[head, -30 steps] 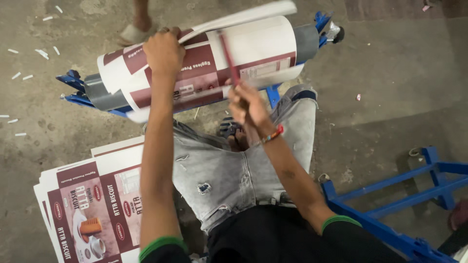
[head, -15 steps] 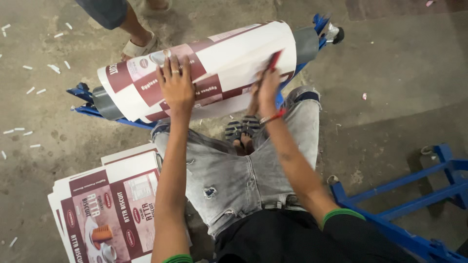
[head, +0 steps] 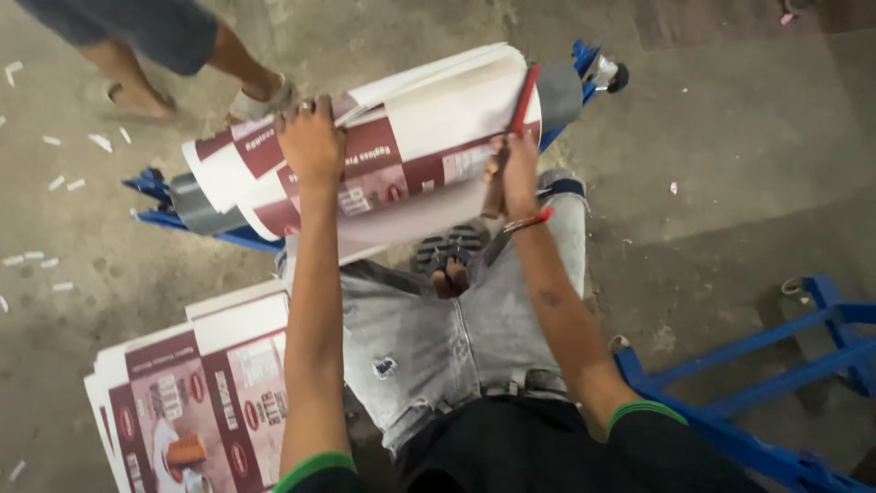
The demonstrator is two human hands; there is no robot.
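The floor (head: 730, 164) is bare grey concrete, stained and scuffed, with small white paper scraps (head: 55, 183) scattered along its left side. A darker reddish patch (head: 721, 18) shows at the top right edge. A blue metal frame (head: 776, 365) stands on the floor at lower right, and another person's legs (head: 164, 64) in sandals stand at the top left.

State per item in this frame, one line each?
White and maroon printed sheets: curled over a grey roller.
Grey roller: lying across a blue frame, mostly covered.
Left hand: flat on the sheets.
Right hand: gripping a red-handled tool.
Flat printed sheet stack: on the floor.
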